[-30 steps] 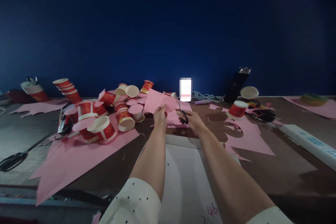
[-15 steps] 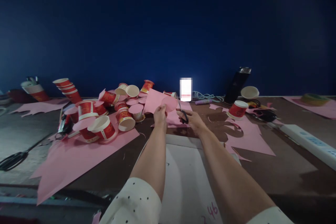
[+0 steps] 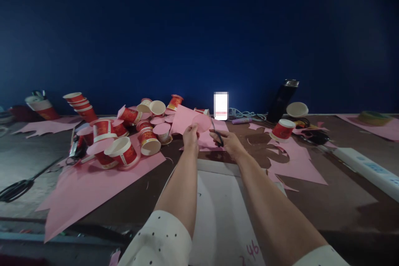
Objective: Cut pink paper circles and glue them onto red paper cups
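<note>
My left hand (image 3: 190, 138) pinches a sheet of pink paper (image 3: 183, 120) between thumb and fingers, holding it up off the table. A rounded edge shows on the paper's right part, beside the blades. My right hand (image 3: 229, 141) grips black-handled scissors (image 3: 220, 138), whose blades point up and away along that curved edge. Below the hands lies more pink paper (image 3: 215, 139). To the left sits a heap of red and white paper cups (image 3: 121, 153), several with pink paper discs on their ends.
A lit phone (image 3: 221, 106) stands against the blue partition, cables beside it. On the right are a dark flask (image 3: 282, 102), a red cup (image 3: 282, 130), pink offcuts (image 3: 296, 162) and a white power strip (image 3: 364, 170). Another pair of scissors (image 3: 17, 189) lies far left.
Both hands stay almost in place. The scissor handles look slightly closer together; the paper has barely moved.
</note>
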### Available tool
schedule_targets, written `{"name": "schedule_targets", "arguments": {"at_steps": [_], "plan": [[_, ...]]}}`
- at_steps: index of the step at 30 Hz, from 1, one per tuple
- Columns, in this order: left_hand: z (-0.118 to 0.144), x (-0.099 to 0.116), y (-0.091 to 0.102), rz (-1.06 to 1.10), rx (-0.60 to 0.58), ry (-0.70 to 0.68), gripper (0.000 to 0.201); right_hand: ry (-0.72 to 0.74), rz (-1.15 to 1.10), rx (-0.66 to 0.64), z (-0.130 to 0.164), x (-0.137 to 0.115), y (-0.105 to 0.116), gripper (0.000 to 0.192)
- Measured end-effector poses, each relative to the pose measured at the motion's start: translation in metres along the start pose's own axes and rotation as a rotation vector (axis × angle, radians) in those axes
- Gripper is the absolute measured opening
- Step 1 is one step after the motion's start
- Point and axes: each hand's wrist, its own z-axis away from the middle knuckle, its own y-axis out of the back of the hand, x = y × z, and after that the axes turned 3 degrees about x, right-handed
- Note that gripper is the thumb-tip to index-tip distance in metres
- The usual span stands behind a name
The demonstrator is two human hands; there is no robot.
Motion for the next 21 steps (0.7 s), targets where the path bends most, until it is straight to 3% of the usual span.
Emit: {"name": "schedule_targets", "arguments": {"at_steps": [21], "plan": [[0.0053,0.005,-0.0035,-0.009,0.016,0.028,0.027,0.015,-0.005,0.026,-0.0029,0.0029,0.0002,0.054]]}}
